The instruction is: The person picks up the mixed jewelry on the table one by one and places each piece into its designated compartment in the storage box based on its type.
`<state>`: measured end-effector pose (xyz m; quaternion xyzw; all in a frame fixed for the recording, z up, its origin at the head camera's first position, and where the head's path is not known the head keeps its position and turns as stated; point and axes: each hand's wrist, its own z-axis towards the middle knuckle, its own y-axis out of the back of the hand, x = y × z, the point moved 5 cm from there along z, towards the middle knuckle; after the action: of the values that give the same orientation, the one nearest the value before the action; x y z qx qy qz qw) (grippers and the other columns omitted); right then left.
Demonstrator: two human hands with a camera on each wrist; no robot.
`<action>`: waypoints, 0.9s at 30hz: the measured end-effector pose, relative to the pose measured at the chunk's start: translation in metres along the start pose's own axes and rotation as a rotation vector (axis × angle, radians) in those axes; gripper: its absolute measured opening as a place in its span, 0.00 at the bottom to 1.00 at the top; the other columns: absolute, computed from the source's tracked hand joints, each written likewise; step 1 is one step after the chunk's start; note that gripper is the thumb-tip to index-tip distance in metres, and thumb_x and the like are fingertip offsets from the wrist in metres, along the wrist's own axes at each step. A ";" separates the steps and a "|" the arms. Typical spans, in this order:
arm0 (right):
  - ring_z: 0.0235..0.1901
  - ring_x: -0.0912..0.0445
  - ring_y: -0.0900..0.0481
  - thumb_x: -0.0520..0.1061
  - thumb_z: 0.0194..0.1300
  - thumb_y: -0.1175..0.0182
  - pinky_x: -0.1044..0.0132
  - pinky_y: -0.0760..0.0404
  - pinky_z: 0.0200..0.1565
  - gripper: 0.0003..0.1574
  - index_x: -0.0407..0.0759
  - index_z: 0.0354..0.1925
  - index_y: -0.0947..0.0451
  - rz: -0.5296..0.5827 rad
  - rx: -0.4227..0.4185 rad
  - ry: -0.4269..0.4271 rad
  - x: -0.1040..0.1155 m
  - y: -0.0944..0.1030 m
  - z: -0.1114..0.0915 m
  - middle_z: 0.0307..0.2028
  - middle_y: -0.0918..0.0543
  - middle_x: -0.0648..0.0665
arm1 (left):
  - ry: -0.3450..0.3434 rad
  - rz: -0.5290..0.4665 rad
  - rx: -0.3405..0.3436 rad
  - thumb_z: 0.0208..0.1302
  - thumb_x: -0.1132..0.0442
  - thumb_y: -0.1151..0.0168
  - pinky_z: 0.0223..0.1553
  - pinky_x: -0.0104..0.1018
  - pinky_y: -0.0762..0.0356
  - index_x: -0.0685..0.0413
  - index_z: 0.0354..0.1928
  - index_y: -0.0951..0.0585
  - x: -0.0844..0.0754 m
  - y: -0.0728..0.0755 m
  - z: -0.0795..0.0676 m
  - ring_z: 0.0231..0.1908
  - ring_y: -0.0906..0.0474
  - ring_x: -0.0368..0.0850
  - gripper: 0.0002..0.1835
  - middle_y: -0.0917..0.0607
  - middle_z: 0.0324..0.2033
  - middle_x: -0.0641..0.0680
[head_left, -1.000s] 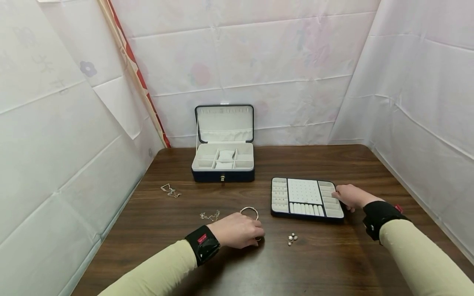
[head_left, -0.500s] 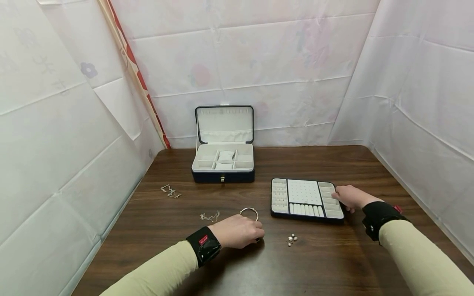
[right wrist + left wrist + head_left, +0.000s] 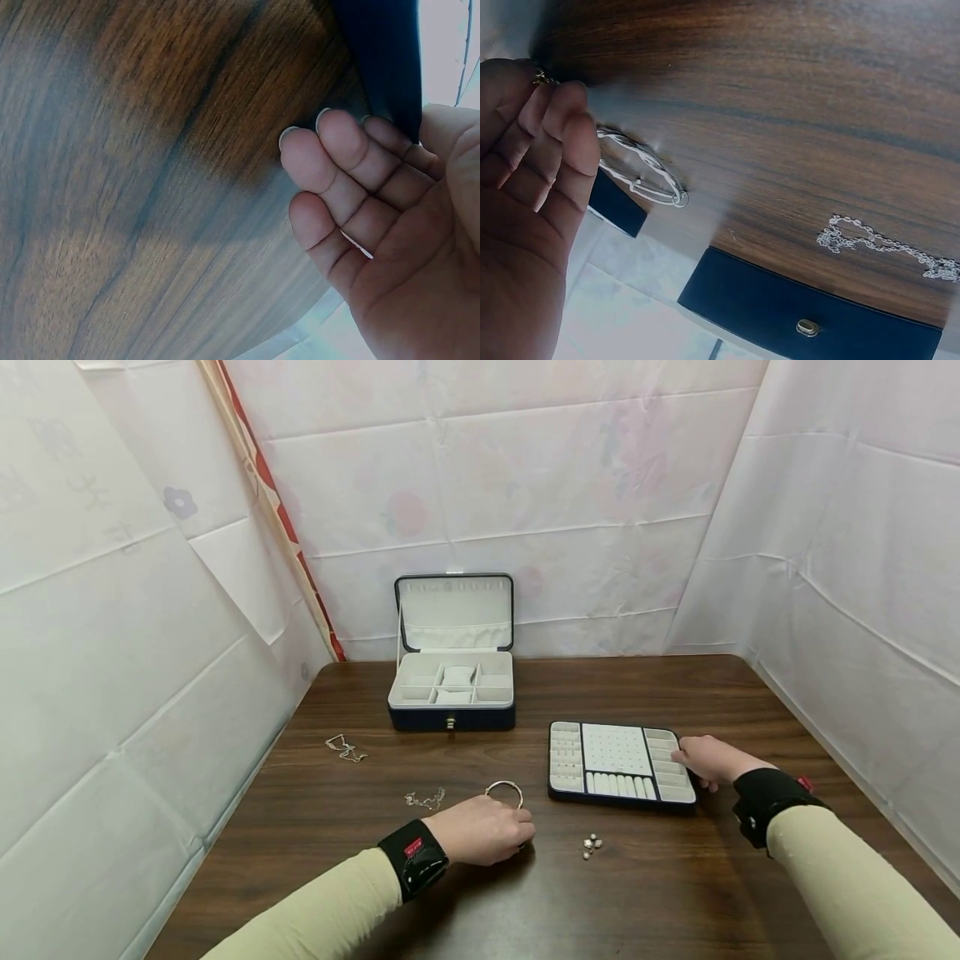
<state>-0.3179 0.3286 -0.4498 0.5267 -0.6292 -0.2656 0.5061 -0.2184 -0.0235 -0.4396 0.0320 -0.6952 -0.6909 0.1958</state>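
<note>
In the head view my left hand [image 3: 483, 829] is low over the middle of the table, fingertips down. The left wrist view shows its thumb and fingertips pinching a small gold-coloured piece of jewelry [image 3: 541, 77], mostly hidden by the fingers. A silver twisted bangle [image 3: 505, 787] lies just beyond the knuckles, partly covered by the hand. My right hand [image 3: 708, 758] grips the right edge of a jewelry tray [image 3: 566, 795], thumb over the rim and fingers curled at its outer side. In the right wrist view the tray's dark side [image 3: 386, 64] meets the thumb and forefinger.
Behind stands an open dark blue jewelry box [image 3: 452, 718] with white compartments and small cushions. One silver chain [image 3: 425, 798] lies left of the bangle, and another chain [image 3: 346, 747] farther left. Several small pearl-like pieces [image 3: 592, 845] lie before the tray. Pale cloth walls [image 3: 525, 510] surround the table.
My left fingertips have drawn together slightly, beside the bangle. The right hand and the tray have stayed in place.
</note>
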 end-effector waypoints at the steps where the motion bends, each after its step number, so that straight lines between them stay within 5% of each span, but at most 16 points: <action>1: 0.21 0.52 0.25 0.44 0.80 0.53 0.61 0.24 0.28 0.15 0.31 0.45 0.29 0.002 -0.001 0.001 0.000 0.000 0.000 0.24 0.25 0.42 | -0.003 0.002 -0.002 0.68 0.57 0.34 0.28 0.33 0.21 0.44 0.33 0.19 0.000 0.000 0.000 0.29 0.18 0.37 0.05 0.19 0.32 0.41; 11: 0.22 0.52 0.25 0.44 0.80 0.53 0.60 0.23 0.27 0.17 0.29 0.49 0.29 0.010 0.002 -0.001 -0.001 0.000 0.000 0.26 0.26 0.41 | -0.024 -0.022 -0.005 0.71 0.58 0.37 0.26 0.33 0.22 0.43 0.33 0.19 0.001 0.001 -0.004 0.29 0.20 0.36 0.06 0.21 0.31 0.41; 27: 0.21 0.52 0.25 0.43 0.80 0.53 0.60 0.22 0.26 0.16 0.29 0.46 0.29 0.004 -0.013 0.047 0.008 0.003 -0.008 0.26 0.26 0.41 | -0.074 0.158 -0.051 0.66 0.58 0.35 0.29 0.32 0.22 0.42 0.29 0.19 -0.005 0.005 -0.005 0.28 0.19 0.35 0.07 0.21 0.29 0.41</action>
<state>-0.3111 0.3237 -0.4418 0.5283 -0.6162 -0.2564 0.5248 -0.2112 -0.0260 -0.4363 -0.0533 -0.6847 -0.6913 0.2248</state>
